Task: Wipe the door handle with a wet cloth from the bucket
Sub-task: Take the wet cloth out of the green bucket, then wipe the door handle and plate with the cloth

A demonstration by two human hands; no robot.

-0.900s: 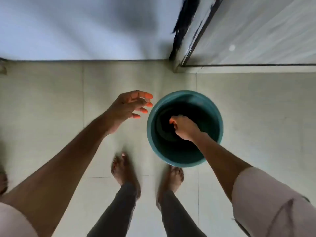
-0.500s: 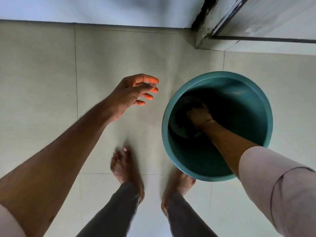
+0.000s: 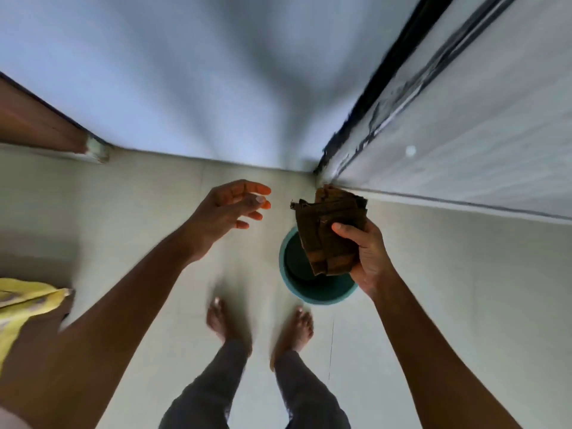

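My right hand grips a dark brown folded cloth, held up above the teal bucket that stands on the floor in front of my right foot. The cloth and hand hide much of the bucket's opening. My left hand hovers to the left of the cloth with fingers spread and nothing in it. The grey door stands at the right. No door handle shows in this view.
A pale wall rises straight ahead. A brown door or frame is at the far left. Yellow fabric sits at the left edge. My bare feet stand on pale floor tiles.
My right hand has come up out of the bucket holding the brown cloth. The camera has risen, so the bucket looks smaller and more wall and door are in view.
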